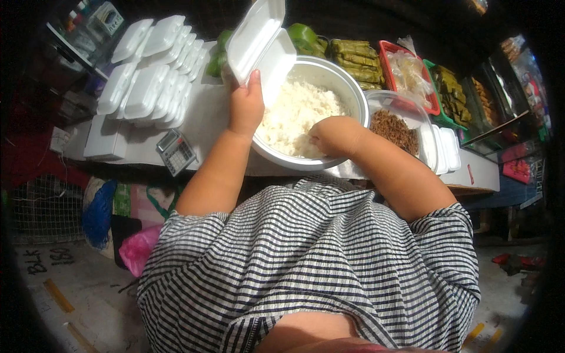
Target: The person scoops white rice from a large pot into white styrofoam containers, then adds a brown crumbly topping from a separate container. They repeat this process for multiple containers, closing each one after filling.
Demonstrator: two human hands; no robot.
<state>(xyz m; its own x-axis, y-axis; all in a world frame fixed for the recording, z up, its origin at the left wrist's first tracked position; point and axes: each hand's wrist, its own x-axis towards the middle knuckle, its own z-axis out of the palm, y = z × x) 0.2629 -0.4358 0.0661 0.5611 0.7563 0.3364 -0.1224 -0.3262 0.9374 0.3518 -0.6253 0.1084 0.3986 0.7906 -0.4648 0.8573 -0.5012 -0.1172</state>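
Observation:
My left hand (247,106) grips an open white foam food box (260,48) by its near edge, thumb on the inside, tilted over the left rim of a large round metal pot (364,95). Cooked white rice (309,99) lies in the pot. My right hand (335,137) reaches over the pot's near right side, its fingers down at the rice and partly hidden; whether it grips a tool or rice I cannot tell. Right of the pot, beneath my right forearm, a clear plastic tub (419,106) holds brown shredded food (393,128).
Stacked closed foam boxes (145,88) and a calculator (175,152) are on the left of the table. Behind the pot lie leaf-wrapped bundles (357,61), a red basket (388,66) with plastic bags and a green basket (446,119). More foam boxes (448,148) stand right of the tub.

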